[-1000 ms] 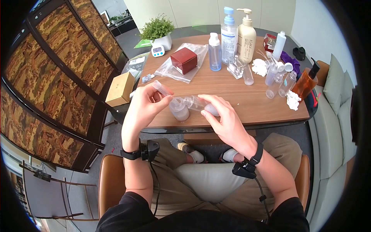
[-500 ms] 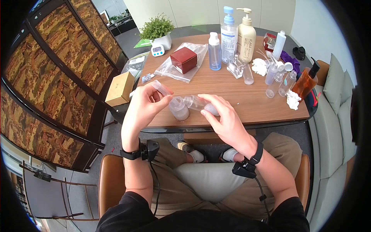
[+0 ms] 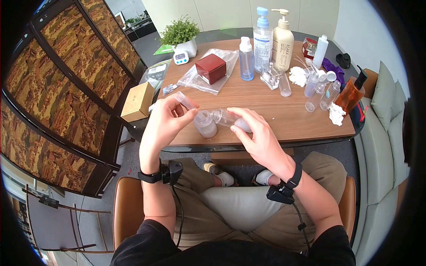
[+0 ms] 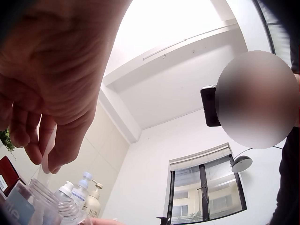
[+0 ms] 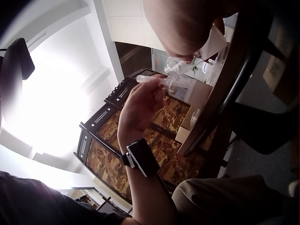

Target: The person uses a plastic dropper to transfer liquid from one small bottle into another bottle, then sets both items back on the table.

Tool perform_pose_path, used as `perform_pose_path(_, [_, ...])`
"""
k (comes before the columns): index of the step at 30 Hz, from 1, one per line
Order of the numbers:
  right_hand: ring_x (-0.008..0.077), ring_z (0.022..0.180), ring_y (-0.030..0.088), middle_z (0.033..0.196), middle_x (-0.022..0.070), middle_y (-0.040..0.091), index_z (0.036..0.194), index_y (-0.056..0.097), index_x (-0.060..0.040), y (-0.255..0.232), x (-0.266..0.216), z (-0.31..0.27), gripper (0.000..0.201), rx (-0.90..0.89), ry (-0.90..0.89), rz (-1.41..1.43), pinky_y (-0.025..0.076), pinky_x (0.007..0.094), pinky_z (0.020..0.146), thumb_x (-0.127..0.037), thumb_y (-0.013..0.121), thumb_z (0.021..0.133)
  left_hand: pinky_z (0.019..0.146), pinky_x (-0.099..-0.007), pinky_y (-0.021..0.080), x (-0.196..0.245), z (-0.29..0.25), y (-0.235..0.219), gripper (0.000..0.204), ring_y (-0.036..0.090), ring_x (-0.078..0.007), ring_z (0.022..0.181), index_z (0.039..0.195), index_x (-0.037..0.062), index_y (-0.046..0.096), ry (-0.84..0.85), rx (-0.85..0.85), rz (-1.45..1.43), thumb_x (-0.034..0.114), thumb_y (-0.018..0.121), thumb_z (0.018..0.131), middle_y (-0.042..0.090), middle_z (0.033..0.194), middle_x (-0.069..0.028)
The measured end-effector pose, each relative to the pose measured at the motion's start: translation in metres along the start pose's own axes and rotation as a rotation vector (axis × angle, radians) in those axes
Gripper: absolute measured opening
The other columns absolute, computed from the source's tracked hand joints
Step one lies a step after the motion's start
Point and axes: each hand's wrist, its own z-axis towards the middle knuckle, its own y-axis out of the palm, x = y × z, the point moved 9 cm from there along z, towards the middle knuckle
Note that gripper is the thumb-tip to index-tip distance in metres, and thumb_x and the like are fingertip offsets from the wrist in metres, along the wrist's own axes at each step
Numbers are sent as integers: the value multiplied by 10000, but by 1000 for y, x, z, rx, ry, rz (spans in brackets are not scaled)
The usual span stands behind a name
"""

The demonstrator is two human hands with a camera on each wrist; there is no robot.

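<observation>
My left hand (image 3: 160, 123) pinches a translucent plastic pipette (image 3: 186, 101) between thumb and fingers. Its thick end sticks up past the fingers, and in the left wrist view the thin part points down toward the open mouth of a wide clear bottle (image 3: 206, 127). That bottle stands upright on the table near its front edge, cloudy in its lower half. From the other side my right hand (image 3: 262, 139) grips a smaller clear bottle (image 3: 225, 118). This one lies tilted on its side, its threaded neck right at the wide bottle's rim; the fingers hide part of its body.
Beyond the hands, a dark red box (image 3: 211, 69) rests on a zip bag. Pump bottles (image 3: 282, 42) and a blue bottle (image 3: 246, 60) stand farther back. Several small clear bottles (image 3: 316, 98), crumpled tissue (image 3: 337, 115) and an amber bottle (image 3: 350, 95) are at right; a cardboard box (image 3: 138, 101) sits left.
</observation>
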Motion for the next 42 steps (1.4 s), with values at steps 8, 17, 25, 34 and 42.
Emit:
perform_pose_path(8, [387,1215,663,1305,190,718,1413,646,-13,0,0,0,385,-5,32,33,489,486,1091,-108,690,1043,605,-243,344,-2,1,0,186,442,-10,686,1078,17,822,0,5,10,167,823,969,626,759,79])
perform_pose_path(17, [391,1228,662,1319,194,720,1416,647,-14,0,0,0,389,-6,32,34,489,488,1097,-105,692,1041,607,-245,341,1,0,0,191,438,-14,688,1081,13,820,15,-1,11,170,824,973,617,758,79])
perform_pose_path(25, [392,1227,663,1317,200,719,1421,648,-9,0,0,0,392,-1,13,22,495,483,1092,-98,691,1041,603,-249,336,1,0,-1,189,431,-16,680,1077,16,823,12,7,9,172,824,970,610,747,78])
perform_pose_path(34, [375,1238,650,1304,189,718,1414,659,-2,-1,-2,0,391,6,-13,25,479,471,1102,-77,698,1032,595,-250,328,1,-1,0,189,424,-14,670,1068,16,822,0,4,11,174,828,963,603,734,82])
perform_pose_path(42, [363,1206,655,1303,182,716,1418,662,-2,-1,-1,0,400,15,-21,11,478,463,1086,-67,702,1026,594,-251,331,3,-1,0,185,425,-14,668,1062,18,820,7,5,18,175,827,964,599,733,81])
